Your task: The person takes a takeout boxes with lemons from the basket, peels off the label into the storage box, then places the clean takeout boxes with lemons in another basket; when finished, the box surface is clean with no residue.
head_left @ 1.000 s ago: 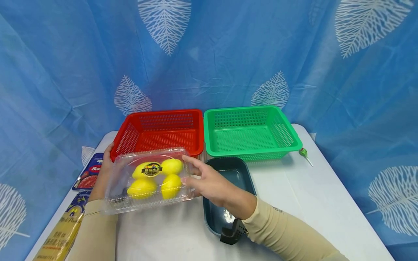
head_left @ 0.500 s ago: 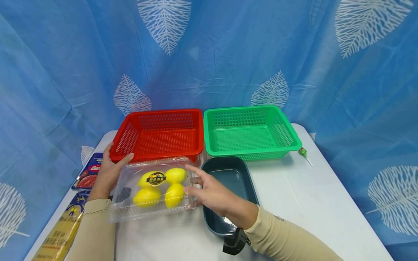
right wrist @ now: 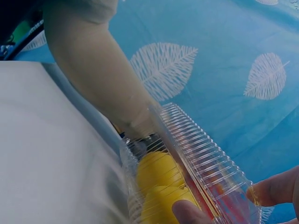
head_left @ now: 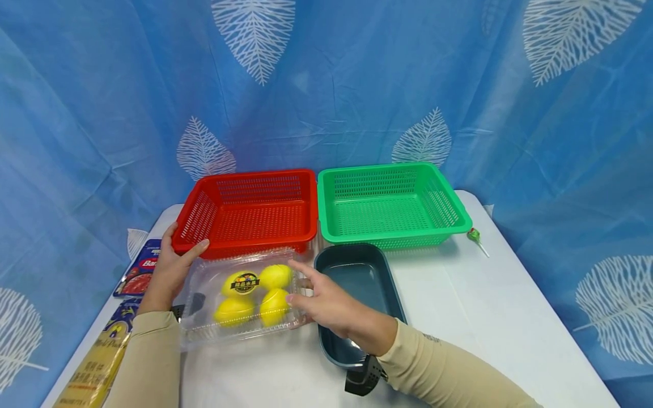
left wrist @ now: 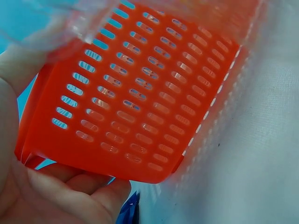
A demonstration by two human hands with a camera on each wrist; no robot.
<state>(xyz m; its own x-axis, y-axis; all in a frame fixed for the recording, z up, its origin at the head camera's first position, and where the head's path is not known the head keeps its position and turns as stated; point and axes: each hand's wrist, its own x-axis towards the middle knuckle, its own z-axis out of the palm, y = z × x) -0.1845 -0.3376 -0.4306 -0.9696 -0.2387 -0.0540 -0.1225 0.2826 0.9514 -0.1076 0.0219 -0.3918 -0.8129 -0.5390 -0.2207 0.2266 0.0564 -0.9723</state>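
Evidently, the right hand (head_left: 331,300) pinches the right edge of the clear box (head_left: 247,300) between thumb and fingers, with yellow lemons (head_left: 234,311) showing inside. Just beyond the box, the left hand (head_left: 170,269) grips the front left corner of the red basket (head_left: 260,221). The step seems to be steadying the basket while handling the box; the next move likely calls for a firm one-handed pinch.

The clear box (head_left: 242,297) is glossy, ridged plastic, the red basket (head_left: 260,221) and green basket (head_left: 377,215) smooth plastic, the dark tray (head_left: 357,277) shiny, the curtain (head_left: 326,85) creased cloth.
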